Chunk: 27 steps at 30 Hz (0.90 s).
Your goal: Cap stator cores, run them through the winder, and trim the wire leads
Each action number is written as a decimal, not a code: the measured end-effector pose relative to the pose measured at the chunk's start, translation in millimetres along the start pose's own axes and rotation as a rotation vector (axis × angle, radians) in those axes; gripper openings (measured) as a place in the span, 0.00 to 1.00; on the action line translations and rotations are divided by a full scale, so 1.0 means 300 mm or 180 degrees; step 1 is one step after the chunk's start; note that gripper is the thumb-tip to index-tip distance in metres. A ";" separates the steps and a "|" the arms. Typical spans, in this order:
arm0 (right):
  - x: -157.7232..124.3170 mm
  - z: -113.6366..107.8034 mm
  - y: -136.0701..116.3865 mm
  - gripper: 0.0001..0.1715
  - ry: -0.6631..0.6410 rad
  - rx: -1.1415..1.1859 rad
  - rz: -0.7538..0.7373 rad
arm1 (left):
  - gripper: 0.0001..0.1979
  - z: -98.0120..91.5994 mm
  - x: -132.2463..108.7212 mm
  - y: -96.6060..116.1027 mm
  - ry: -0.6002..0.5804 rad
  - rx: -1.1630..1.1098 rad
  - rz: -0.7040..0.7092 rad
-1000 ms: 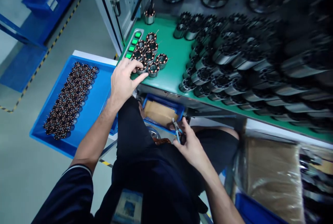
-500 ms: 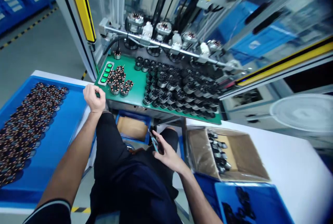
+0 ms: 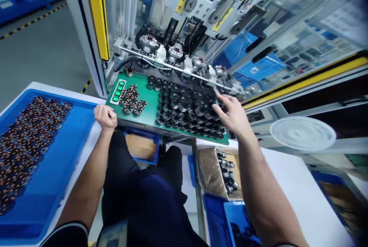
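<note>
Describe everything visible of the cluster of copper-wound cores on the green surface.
The cluster of copper-wound cores is a tight group of short, open rings with copper-coloured windings around their tops and grey, metal-looking outer walls. They stand upright on the green surface, beside the panel of lit green buttons. The curled left hand is near but apart; finer detail is too small to tell.

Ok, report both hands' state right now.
Left hand: closed in a fist; contents hidden.
Right hand: by the dark cylindrical parts; open or gripping, cannot tell.
</note>
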State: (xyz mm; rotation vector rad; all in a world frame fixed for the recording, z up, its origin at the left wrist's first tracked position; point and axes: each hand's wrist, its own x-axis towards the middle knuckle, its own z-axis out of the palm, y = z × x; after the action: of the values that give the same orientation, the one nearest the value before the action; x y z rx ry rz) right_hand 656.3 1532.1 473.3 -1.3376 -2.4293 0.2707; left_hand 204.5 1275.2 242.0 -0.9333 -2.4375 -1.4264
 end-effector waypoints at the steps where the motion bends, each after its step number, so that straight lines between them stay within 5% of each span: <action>1: 0.012 0.016 -0.004 0.37 -0.0085 -0.0014 -0.0019 | 0.14 0.003 -0.006 -0.004 -0.0028 0.0012 -0.0002; 4: -0.009 0.041 -0.096 0.34 -0.0017 0.0031 -0.0145 | 0.15 0.014 -0.022 -0.020 -0.0112 0.0048 -0.0018; 7: -0.051 0.065 -0.277 0.29 0.0173 0.0390 -0.0691 | 0.16 0.023 -0.033 -0.033 -0.0152 0.0112 -0.0038; 14: 0.027 0.301 -0.655 0.22 -0.1366 0.0608 -0.1873 | 0.15 0.007 -0.046 -0.012 -0.0219 0.0150 0.0129; 18: 0.102 0.411 -0.741 0.26 -0.1911 0.0235 -0.2183 | 0.19 0.004 -0.054 -0.004 -0.0231 0.0131 0.0127; 27: 0.172 0.481 -0.811 0.33 -0.2563 -0.0250 -0.2321 | 0.21 0.004 -0.065 -0.001 -0.0311 0.0127 0.0141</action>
State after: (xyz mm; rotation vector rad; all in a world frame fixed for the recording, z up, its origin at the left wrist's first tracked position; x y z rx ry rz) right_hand 385.1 1445.8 432.1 -0.2690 -3.4050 0.5951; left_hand 220.0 1267.7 232.5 -1.0650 -2.4878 -1.3429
